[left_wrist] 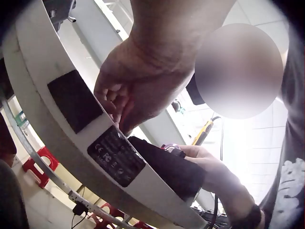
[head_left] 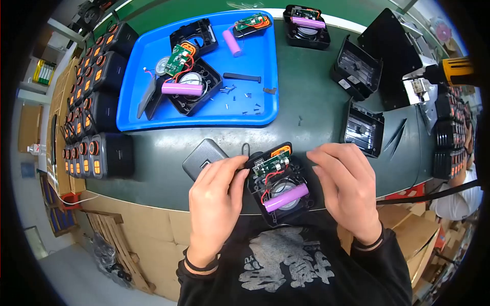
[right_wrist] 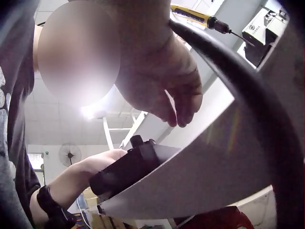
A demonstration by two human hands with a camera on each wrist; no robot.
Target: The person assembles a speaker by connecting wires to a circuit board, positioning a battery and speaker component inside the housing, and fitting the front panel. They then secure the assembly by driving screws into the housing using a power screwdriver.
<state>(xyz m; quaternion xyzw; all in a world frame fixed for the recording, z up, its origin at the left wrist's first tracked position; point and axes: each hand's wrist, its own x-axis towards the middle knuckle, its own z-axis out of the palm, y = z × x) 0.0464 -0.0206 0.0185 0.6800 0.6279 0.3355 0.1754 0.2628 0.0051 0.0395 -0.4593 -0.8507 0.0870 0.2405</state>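
Note:
An opened black casing [head_left: 258, 196] lies before the person, with a green circuit board [head_left: 275, 164], red wires and a pink cylindrical cell [head_left: 286, 198] over a round silver part. At its upper left the left hand [head_left: 217, 196] has bent fingers and a slight gap between thumb and index finger; whether the tips touch the casing cannot be made out. A thin black loop [head_left: 246, 148] rises beside those fingertips. The right hand [head_left: 348, 186] hovers right of the casing, fingers loosely bent, holding nothing. Both wrist views show the casing [left_wrist: 174, 174] [right_wrist: 128, 171] from low down.
A grey-black cover [head_left: 201, 155] lies left of the casing. Behind is a blue tray [head_left: 199, 122] with opened units, screws and a black tool. Black shells [head_left: 363, 127], tweezers [head_left: 398, 136] and a yellow-handled driver [head_left: 459, 71] are at right; finished-looking units [head_left: 115, 153] line the left.

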